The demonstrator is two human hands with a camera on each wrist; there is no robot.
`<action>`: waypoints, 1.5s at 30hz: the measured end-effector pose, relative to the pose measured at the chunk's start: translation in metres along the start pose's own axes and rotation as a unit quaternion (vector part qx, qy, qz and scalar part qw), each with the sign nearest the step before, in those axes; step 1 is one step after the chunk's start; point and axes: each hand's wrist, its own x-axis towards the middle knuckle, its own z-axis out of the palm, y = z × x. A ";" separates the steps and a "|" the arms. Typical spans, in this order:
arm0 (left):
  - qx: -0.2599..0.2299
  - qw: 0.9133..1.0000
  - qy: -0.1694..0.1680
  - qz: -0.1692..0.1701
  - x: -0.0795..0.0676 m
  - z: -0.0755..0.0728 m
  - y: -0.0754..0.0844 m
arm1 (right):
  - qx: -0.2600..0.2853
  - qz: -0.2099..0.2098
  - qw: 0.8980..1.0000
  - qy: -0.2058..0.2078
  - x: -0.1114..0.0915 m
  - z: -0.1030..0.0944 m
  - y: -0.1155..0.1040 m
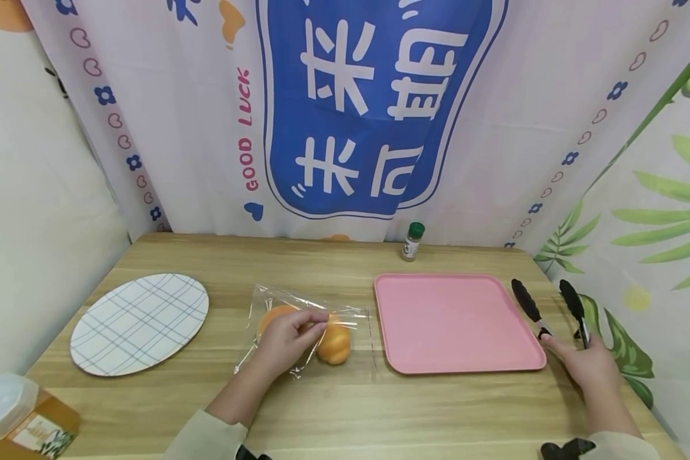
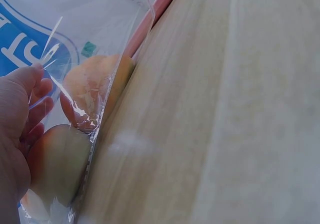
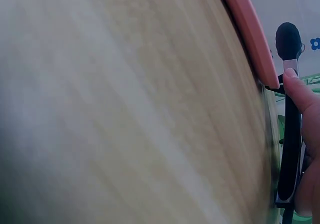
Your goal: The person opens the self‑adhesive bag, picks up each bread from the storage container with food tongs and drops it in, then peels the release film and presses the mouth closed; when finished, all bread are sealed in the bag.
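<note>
Wooden desk [image 1: 345,409] before a printed curtain [image 1: 374,108], bearing all items. Pink tray [image 1: 454,322], right of centre, lying flat. Oval plaid plate [image 1: 140,321], far left. Clear plastic bag [image 1: 305,332], between plate and tray, just beside the tray's left edge, lying on the desk and holding two orange buns [image 1: 333,346]. Black-tipped tongs [image 1: 552,310], right of the tray, arms apart and tips pointing away from the person. Left hand [image 1: 287,338], resting on the bag, fingers [image 2: 35,91] curled and pinching the plastic film. Right hand [image 1: 589,364], at the near end of the tongs, fingers curled around the handles. Small green-capped bottle [image 1: 413,241], upright behind the tray.
</note>
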 end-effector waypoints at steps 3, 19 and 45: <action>-0.002 1.000 0.001 -0.001 0.000 0.000 0.000 | 0.001 0.000 1.000 -0.001 0.001 0.001 0.001; 0.012 1.000 -0.002 -0.012 0.001 0.001 0.002 | 0.054 -0.142 0.984 0.088 -0.046 0.021 -0.060; 0.041 0.996 0.016 -0.075 0.006 0.003 0.005 | 0.299 -0.266 0.888 -0.228 -0.197 0.145 -0.168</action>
